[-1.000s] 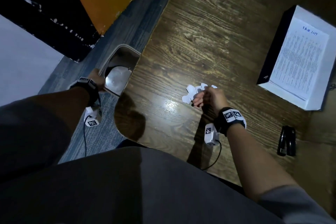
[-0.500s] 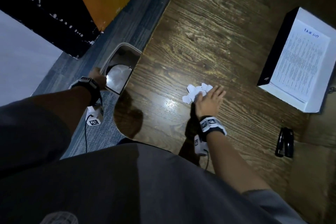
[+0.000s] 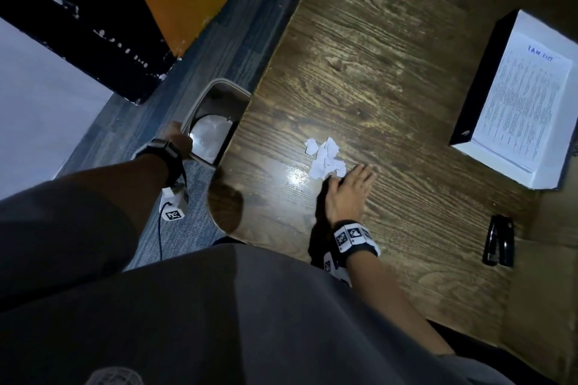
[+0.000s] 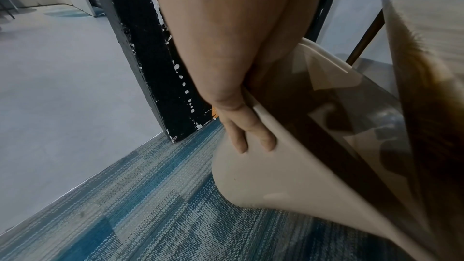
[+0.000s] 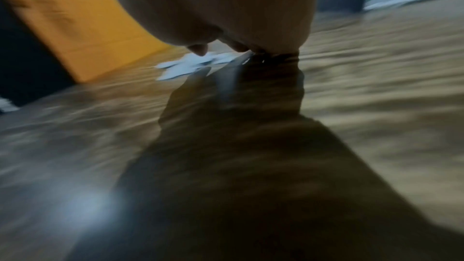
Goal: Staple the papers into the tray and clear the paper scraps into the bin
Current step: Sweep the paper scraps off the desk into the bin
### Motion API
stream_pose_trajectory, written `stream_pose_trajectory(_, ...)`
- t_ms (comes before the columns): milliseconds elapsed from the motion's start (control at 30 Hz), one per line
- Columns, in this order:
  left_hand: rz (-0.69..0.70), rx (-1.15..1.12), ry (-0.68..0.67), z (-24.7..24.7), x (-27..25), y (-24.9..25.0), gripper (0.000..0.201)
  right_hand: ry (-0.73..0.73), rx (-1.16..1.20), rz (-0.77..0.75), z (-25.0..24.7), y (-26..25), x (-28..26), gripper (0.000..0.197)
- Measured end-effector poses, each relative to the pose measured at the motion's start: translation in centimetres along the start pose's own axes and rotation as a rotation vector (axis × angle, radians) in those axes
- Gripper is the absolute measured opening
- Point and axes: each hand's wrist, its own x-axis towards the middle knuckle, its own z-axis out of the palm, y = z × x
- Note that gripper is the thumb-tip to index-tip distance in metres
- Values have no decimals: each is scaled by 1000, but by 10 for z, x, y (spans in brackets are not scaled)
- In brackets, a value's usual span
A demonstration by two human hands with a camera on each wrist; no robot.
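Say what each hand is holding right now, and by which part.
The left hand grips the bin by its rim, fingers down the outer wall. The right hand holds nothing; it lies flat beside the paper scraps.

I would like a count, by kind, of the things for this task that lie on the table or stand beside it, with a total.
Tray holding printed papers: 1
Stapler: 1
Pile of paper scraps (single pieces too small to count): 1
Bin, gripped at its rim by the left hand: 1
Total: 4

The right hand lies flat beside the scraps.
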Motion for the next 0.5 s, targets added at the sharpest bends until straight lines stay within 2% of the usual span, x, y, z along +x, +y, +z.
stream_pose_trajectory(67, -13, 16, -17, 0, 0, 0, 42, -39, -7, -82, 10, -21, -10, 69)
stream_pose_trajectory(167, 23, 86, -19, 1, 13, -9, 43, -83, 37, -288, 17, -44, -23, 67)
stream_pose_trajectory(233, 63, 183, 6, 4, 31, -21, 41, -18, 112, -309, 11, -41, -19, 64)
stream_pose_trajectory(367, 126, 234, 21, 2, 43, -27, 29, 184, 174, -32, -21, 11, 16, 63)
stream_pose_trajectory(500, 116, 238, -4, -4, 30, -16, 31, 164, 91, 271, -44, 52, 43, 66)
